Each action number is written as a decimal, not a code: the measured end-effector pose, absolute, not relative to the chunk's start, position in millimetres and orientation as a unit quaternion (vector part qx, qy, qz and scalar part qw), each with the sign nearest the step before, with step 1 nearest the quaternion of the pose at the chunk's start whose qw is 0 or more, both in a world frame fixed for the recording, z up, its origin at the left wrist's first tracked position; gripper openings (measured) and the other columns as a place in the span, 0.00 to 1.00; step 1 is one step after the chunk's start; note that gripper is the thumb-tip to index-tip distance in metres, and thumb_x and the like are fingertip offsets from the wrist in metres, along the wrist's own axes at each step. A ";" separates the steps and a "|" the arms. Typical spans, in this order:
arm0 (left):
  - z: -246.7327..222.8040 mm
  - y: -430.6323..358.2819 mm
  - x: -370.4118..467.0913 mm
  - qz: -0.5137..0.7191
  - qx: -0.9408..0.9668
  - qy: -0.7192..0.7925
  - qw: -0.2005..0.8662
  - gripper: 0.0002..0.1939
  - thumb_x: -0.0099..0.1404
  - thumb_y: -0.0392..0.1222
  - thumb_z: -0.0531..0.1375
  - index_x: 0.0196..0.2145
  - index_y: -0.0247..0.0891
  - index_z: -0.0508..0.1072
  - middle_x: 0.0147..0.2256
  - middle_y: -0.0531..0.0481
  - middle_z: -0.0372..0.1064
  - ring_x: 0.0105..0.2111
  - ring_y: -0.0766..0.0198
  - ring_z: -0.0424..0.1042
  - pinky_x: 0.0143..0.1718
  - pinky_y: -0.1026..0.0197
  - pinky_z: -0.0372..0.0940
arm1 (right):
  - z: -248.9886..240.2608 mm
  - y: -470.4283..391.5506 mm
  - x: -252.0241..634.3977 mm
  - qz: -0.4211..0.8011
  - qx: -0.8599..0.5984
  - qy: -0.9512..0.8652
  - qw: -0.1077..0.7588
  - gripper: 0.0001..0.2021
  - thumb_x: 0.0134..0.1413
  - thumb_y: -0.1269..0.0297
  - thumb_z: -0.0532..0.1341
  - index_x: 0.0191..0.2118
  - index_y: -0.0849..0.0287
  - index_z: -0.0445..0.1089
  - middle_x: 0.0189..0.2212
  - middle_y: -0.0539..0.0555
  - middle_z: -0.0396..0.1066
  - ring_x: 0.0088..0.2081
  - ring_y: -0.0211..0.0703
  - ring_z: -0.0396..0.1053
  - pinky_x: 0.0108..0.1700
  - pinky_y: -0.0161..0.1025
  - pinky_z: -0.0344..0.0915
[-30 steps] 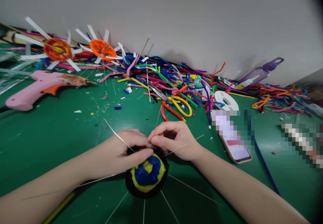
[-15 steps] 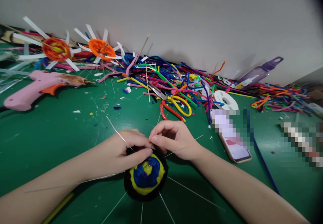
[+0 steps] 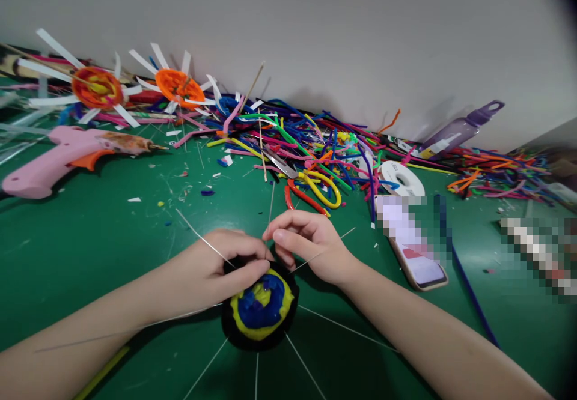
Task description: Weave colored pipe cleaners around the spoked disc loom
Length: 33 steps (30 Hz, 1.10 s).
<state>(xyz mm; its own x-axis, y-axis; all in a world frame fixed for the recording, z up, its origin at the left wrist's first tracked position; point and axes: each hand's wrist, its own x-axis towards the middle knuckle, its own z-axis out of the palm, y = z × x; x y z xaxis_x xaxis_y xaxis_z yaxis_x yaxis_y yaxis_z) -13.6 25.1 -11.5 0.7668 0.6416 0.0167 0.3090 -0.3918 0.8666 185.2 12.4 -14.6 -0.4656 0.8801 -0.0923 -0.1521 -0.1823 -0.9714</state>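
A round black disc [image 3: 228, 322] with a yellow ring and a blue and yellow centre is held up over the table. Several thin, pale wire-like spokes [image 3: 205, 367] stick out around its rim. My left hand [image 3: 238, 259] is closed on the disc's upper left edge, its thumb on the front face and the other fingers behind. At the top edge, my right hand [image 3: 311, 244] has its forefinger and thumb curled at one thin upright wire [image 3: 271, 205], which runs past the fingertips. Where this wire meets the disc is partly hidden by my fingers.
A pink glue gun [image 3: 54, 160] lies left. Scissors [image 3: 315, 190] and heaped pipe cleaners [image 3: 311, 142] are behind my hands. Two orange discs with white strips [image 3: 180, 87] are at the back left. A phone [image 3: 417, 250], white spool [image 3: 401, 178] and purple bottle [image 3: 464, 127] stand right.
The disc has tilted slightly and its lower spokes have shifted right. My right hand has risen a little, and more of the upright wire shows above its fingertips.
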 end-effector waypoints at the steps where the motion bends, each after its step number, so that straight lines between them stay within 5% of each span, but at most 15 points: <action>1: -11.0 25.4 -13.7 0.179 0.815 0.292 0.468 0.15 0.68 0.43 0.53 0.31 0.36 0.76 0.29 0.49 0.75 0.29 0.64 0.72 0.30 0.66 0.65 | -15.0 12.3 185.0 0.685 -0.352 -0.514 0.379 0.10 0.56 0.57 0.64 0.35 0.60 0.71 0.16 0.43 0.62 0.18 0.30 0.59 0.22 0.29 0.61; 33: -13.7 28.2 -15.6 0.289 0.664 0.415 0.551 0.17 0.66 0.52 0.55 0.30 0.39 0.76 0.26 0.53 0.73 0.26 0.66 0.69 0.26 0.69 0.64 | -18.4 14.5 185.5 0.691 -0.355 -0.484 0.403 0.08 0.54 0.61 0.63 0.35 0.58 0.66 0.21 0.44 0.64 0.19 0.31 0.62 0.22 0.30 0.62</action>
